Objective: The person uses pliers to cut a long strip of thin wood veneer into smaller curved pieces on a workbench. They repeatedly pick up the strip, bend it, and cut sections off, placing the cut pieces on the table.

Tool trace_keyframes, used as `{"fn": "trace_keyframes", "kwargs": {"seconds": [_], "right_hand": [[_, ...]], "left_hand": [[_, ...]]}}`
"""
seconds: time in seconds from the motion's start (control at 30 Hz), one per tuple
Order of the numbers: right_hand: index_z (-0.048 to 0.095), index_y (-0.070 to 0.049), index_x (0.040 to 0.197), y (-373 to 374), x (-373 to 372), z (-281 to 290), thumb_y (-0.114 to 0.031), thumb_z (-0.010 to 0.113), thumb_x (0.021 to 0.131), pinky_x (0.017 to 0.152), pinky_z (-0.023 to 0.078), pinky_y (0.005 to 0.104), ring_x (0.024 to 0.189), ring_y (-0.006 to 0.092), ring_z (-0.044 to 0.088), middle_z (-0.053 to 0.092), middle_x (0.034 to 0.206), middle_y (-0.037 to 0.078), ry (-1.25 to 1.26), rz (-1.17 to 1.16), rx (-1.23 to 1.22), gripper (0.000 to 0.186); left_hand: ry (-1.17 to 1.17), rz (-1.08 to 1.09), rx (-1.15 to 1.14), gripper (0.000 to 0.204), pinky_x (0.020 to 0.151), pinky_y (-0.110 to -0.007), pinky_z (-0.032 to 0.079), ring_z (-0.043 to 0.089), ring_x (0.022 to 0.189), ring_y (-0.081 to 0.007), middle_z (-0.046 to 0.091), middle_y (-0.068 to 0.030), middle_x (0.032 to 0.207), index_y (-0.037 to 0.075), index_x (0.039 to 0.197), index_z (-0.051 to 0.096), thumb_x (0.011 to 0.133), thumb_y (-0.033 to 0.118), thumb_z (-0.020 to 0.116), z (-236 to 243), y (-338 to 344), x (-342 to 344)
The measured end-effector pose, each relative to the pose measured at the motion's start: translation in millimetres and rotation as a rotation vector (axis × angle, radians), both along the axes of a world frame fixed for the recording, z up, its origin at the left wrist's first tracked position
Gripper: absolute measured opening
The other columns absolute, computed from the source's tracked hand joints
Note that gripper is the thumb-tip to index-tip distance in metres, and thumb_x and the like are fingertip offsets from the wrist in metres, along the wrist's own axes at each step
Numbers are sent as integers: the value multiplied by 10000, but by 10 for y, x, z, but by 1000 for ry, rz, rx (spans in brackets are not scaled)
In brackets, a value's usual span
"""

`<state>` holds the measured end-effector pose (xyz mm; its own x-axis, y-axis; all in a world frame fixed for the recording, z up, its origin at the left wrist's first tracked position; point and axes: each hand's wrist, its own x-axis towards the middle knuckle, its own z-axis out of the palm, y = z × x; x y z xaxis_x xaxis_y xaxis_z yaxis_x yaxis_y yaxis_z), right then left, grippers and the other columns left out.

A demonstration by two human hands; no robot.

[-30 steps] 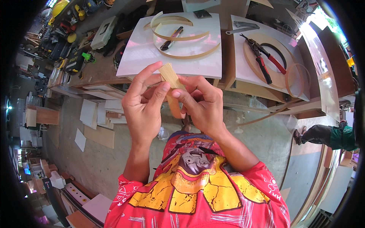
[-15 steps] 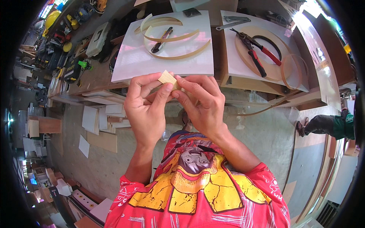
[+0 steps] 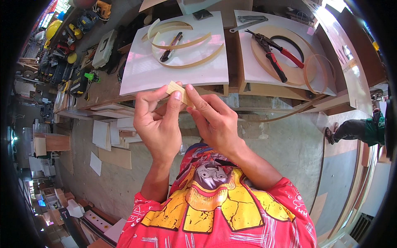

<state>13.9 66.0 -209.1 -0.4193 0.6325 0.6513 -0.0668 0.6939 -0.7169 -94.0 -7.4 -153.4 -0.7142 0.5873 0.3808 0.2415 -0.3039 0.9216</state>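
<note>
In front of my chest I hold the end of a light wood-grain edge banding strip up between both hands. My left hand pinches it, the thumb lying on its face. My right hand closes on the other side, with the index finger along the strip's edge and the thumb below. My right fingers hide part of the strip. A long thin band runs from behind my right hand toward the right table; whether it joins the held end is hidden.
Beyond my hands, a white panel bears curled banding strips and a utility knife. On the right panel lie red-handled pliers on a banding roll. Board offcuts stand below left. Another person's leg shows at right.
Both hands have shifted slightly left and down in view with the strip. My right index finger now lies straighter along the strip, and more of its face shows.
</note>
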Motion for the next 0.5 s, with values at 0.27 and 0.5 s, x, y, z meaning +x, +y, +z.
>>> {"fn": "trace_keyframes", "kwargs": {"seconds": [0.27,0.5], "right_hand": [[667,-84,1489,47,56,81,-33,788,947,737,592,366,826,269,730,770,1064,160,32,264,-346,558],[732,-66,1376,435,595,-218,-58,737,992,751,574,336,796,160,714,775,974,113,-264,494,-459,384]], "left_hand": [[-76,-43,17,143,875,-379,693,781,1046,-310,730,-207,1207,-18,1141,622,1025,-33,705,159,-43,-310],[-83,79,125,158,1109,-491,593,688,1285,-452,694,-285,1368,-7,1194,696,1045,-46,659,533,-850,-2084]]}}
